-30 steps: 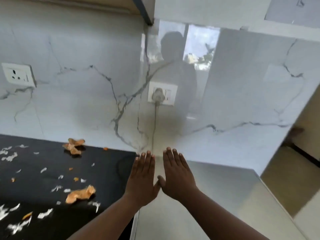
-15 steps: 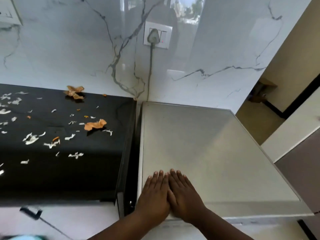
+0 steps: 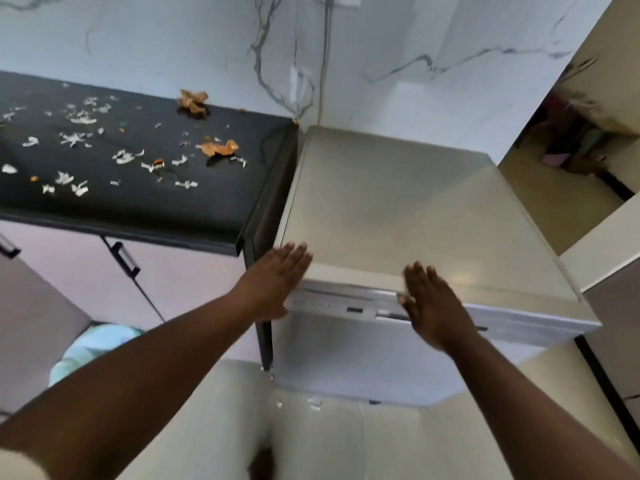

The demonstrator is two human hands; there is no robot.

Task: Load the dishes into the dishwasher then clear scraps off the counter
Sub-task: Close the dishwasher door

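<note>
White dishwasher point(image 3: 398, 209) door sits closed under your flat, released fingers: left hand point(image 3: 277, 282) at its front left corner, right hand point(image 3: 433, 306) on the control strip. No dishes show, and scraps point(image 3: 218, 148) litter the black desk point(image 3: 138, 202) left of your fingers, so nothing looks done. Your hands have spread apart from half a second ago.

Both hands point(image 3: 277, 282) point(image 3: 434, 306) flat, fingers straight

- A home kitchen.
- A black bench point(image 3: 138, 202) at ten o'clock is strewn with food scraps point(image 3: 218, 148).
- A white dishwasher point(image 3: 398, 209) stands at centre against a marble-look wall point(image 3: 398, 46).
- Pale cabinet doors point(image 3: 86, 271) with dark handles sit under the bench.
</note>
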